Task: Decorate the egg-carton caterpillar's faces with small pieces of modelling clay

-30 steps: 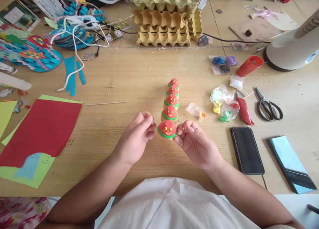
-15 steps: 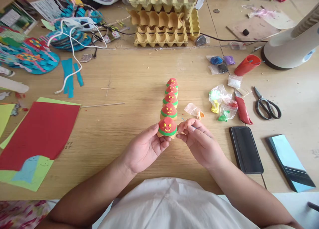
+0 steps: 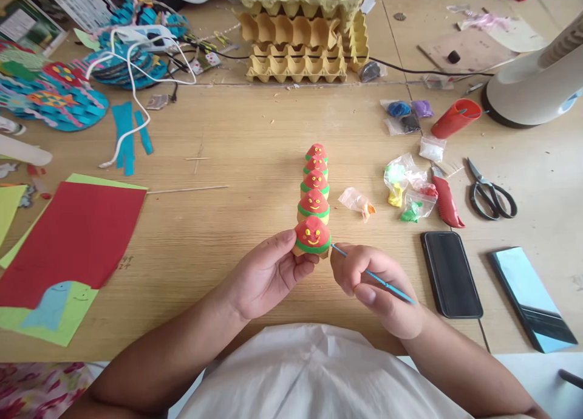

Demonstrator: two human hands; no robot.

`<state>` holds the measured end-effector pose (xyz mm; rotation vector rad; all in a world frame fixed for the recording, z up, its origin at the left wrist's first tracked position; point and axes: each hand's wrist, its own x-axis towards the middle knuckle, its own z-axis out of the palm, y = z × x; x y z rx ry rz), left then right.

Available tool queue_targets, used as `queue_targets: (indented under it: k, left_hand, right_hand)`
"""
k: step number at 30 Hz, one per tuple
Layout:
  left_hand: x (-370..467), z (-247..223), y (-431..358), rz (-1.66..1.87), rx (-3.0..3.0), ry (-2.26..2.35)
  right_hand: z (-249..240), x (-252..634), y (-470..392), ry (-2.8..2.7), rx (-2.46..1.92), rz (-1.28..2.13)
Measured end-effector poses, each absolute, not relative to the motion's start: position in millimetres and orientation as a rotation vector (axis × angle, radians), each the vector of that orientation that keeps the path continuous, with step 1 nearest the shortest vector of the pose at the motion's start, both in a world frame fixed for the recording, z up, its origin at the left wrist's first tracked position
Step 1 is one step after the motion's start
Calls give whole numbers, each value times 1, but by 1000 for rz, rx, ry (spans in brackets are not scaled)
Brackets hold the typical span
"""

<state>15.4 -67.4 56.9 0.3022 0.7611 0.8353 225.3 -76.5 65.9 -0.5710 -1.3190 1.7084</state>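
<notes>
Wooden table point(image 3: 237, 139), figure point(image 3: 312, 237) between hands

- The left hand point(image 3: 266, 273) lay palm-up, fingers curled, thumb and fingertips pinched together.
- The right hand point(image 3: 378, 285) was closed in a pen-like grip, forearms angled inward.

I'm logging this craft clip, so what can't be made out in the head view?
- Tip of the blue stick: hidden behind the red figure.
- Left hand fingertips: hidden under that figure.
- Egg trays: top cut off by the edge.
- Fan: cut off at right.
</notes>
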Motion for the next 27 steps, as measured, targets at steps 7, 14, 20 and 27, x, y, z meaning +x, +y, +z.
queue_targets:
  k: [7,14,20,27]
  left_hand:
    - [16,58,-66,833,230,716]
    - [18,59,-65,843,118,668]
    - [28,59,-71,773,48,576]
    - [32,58,-75,770,25,508]
  right_hand:
    - [59,221,-70,-1102,-594,1733]
    - [65,222,-72,-1697,-788,1099]
    - [61,211,-81,-2268,-805,149]
    - [64,210,-85,-2353,-815,89]
